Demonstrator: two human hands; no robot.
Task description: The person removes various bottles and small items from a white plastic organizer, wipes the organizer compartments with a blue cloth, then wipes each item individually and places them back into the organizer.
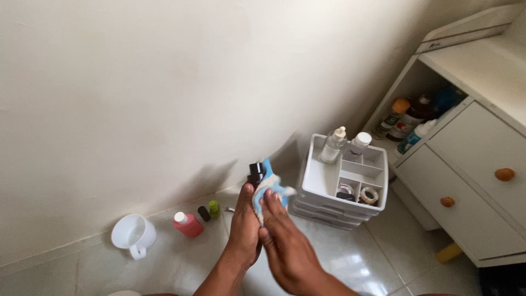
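Wiping dark bottle [255,172] with blue cloth [269,189], organiser [324,181] holding two bottles [333,145]

Cloth [272,188]: blue and white, soft, fuzzy weave. Small bottle [255,172]: dark, smooth, slightly glossy plastic. Drawer organiser [323,181]: white matt plastic. Mug [134,234]: white, smooth, glossy. Floor [350,257]: pale tiles, polished and reflective. Cabinet [482,219]: white painted finish, matt, with round wooden knobs [504,174]. Wall [164,82]: cream, matt paint.
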